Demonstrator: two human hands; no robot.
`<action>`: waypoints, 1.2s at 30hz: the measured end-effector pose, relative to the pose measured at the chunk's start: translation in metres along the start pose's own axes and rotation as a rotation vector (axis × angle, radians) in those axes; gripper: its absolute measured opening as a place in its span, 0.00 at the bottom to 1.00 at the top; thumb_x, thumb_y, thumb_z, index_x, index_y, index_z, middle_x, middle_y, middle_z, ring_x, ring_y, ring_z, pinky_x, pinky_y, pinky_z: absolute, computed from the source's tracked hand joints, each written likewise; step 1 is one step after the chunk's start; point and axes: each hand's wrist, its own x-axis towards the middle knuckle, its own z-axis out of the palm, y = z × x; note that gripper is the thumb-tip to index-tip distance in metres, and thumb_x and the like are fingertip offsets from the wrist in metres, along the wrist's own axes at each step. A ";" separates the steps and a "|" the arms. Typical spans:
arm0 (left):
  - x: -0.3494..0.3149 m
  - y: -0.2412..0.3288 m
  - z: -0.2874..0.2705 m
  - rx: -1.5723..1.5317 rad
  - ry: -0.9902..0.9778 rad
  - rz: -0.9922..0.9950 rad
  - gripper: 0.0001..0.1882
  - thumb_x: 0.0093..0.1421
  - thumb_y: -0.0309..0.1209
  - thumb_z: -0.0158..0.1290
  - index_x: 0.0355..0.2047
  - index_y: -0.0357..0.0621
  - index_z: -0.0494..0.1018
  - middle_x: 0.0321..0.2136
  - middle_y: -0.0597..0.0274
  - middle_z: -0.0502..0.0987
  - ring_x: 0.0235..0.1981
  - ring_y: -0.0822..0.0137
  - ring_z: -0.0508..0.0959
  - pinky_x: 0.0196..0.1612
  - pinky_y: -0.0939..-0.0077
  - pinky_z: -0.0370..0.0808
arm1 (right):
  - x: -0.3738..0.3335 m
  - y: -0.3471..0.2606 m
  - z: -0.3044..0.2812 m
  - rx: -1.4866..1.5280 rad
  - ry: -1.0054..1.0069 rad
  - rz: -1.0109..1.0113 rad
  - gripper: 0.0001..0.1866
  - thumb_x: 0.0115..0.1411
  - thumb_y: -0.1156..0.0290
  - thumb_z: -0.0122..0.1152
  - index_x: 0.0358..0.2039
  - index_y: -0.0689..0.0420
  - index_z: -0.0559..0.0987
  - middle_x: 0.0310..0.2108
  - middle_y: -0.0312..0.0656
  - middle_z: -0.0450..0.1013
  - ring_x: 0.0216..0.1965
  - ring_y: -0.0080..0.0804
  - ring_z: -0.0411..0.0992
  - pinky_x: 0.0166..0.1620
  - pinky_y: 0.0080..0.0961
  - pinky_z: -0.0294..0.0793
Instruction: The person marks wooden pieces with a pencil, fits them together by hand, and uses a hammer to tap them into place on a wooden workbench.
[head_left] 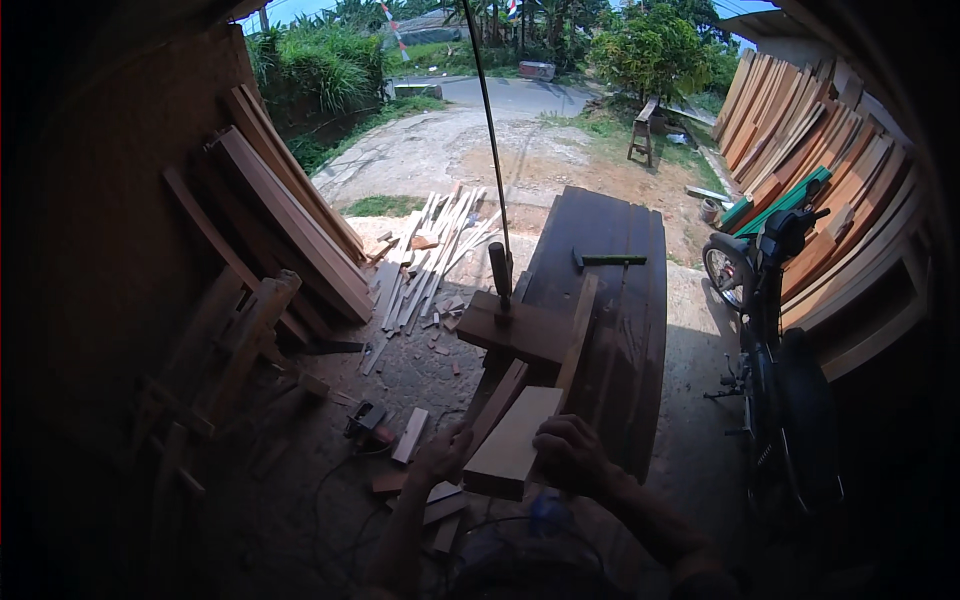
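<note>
A pale wooden block lies at the near end of the dark work surface. My right hand is closed over its right edge, fingers curled. To the left, my left hand is closed round the near end of a narrow reddish-brown wooden strip, though its grip is partly in shadow. Beyond the block a longer thin wooden strip runs away along the dark panelled board. A hammer with a green handle rests at the strip's far end.
A thick wooden block has an upright dark handle and a long thin rod. Wood offcuts and a power tool lie on the floor at left. Planks lean left; a motorcycle stands right, near stacked boards.
</note>
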 end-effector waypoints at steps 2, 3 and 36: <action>0.012 -0.026 0.004 0.040 -0.067 0.101 0.36 0.66 0.55 0.48 0.63 0.37 0.65 0.53 0.42 0.76 0.55 0.47 0.77 0.57 0.60 0.72 | -0.005 0.003 -0.007 0.028 0.192 0.219 0.21 0.48 0.81 0.66 0.43 0.55 0.71 0.37 0.44 0.71 0.39 0.45 0.74 0.41 0.37 0.76; 0.012 -0.015 0.006 0.035 -0.085 0.078 0.37 0.65 0.55 0.49 0.63 0.37 0.65 0.53 0.41 0.76 0.55 0.46 0.77 0.57 0.59 0.72 | -0.010 0.010 -0.012 0.068 0.311 0.355 0.20 0.50 0.82 0.65 0.42 0.55 0.71 0.37 0.44 0.71 0.39 0.42 0.75 0.40 0.34 0.76; 0.080 0.236 0.097 -0.606 -0.008 0.810 0.30 0.67 0.41 0.53 0.63 0.39 0.61 0.51 0.56 0.69 0.52 0.64 0.71 0.56 0.71 0.68 | -0.053 0.120 0.062 0.279 0.550 0.825 0.24 0.73 0.61 0.45 0.63 0.60 0.64 0.53 0.45 0.69 0.55 0.33 0.70 0.56 0.28 0.71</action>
